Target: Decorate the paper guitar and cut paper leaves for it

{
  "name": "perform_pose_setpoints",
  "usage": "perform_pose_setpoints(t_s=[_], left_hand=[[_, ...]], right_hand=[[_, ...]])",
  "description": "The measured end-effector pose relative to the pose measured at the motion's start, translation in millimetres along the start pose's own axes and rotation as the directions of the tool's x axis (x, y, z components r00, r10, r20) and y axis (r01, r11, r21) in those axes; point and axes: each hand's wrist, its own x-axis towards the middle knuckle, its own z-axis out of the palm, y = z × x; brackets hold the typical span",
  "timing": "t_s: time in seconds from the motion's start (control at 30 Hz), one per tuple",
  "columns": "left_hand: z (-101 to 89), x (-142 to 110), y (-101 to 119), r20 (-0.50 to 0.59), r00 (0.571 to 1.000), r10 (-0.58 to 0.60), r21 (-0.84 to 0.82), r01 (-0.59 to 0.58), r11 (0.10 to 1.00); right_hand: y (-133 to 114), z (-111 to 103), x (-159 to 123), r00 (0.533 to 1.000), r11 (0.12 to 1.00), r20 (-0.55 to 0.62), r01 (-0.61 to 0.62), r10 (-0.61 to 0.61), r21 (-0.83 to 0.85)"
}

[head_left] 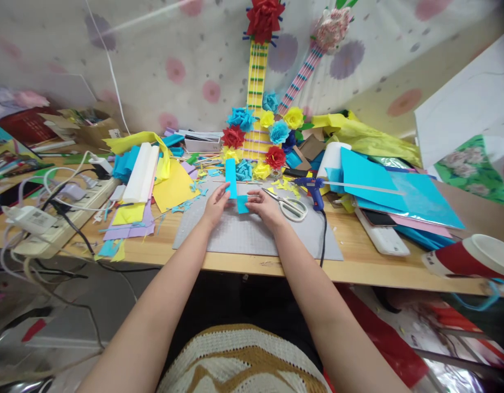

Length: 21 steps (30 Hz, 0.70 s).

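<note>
1. Right hand (266,208): fingers closed on small blue piece (243,204), over grey mat (231,236). Light edge pinch should avoid creases.
2. Left hand (215,206): fingers pinch upright blue strip (231,176) at lower left edge, near small piece. Best held flat, unbent.
3. Scissors (295,209) lie beside right hand on mat.
4. Glue gun (315,191) farther right; nozzle possibly hot, paper best clear.

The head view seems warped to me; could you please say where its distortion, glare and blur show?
In the head view, wide-angle distortion stretches the paper cup toward the right edge; pale glare marks the glossy blue sheet; the lower left corner looks soft, while the scissors are fairly clear.
</note>
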Motion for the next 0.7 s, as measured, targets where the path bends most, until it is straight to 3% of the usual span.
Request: perform_pose_setpoints(t_s=[0.1, 0.2, 0.4, 0.7], left_hand=[[-0.9, 2, -2, -0.018, 0.999, -0.027, -0.002, 0.027, 1.0], [0.4, 1, -3, 0.009, 0.998, -0.061, -0.022, 0.061, 0.998], [10.6, -6, 2, 0.0, 0.983, -0.184, -0.186, 0.181, 0.966], [13.7, -9, 9, 0.067, 0.966, -0.251, -0.28, 0.26, 0.924]], right_hand=[[-7, -7, -2, 0.998, 0.99, 0.022, 0.048, -0.051, 0.134], [-9, -2, 1, 0.996, 0.969, -0.036, 0.094, -0.088, 0.229], [1, 17, 7, 0.993, 0.984, -0.111, 0.052, -0.034, 0.168], [4, 17, 6, 0.972, 0.997, -0.236, 0.019, 0.0, 0.081]])
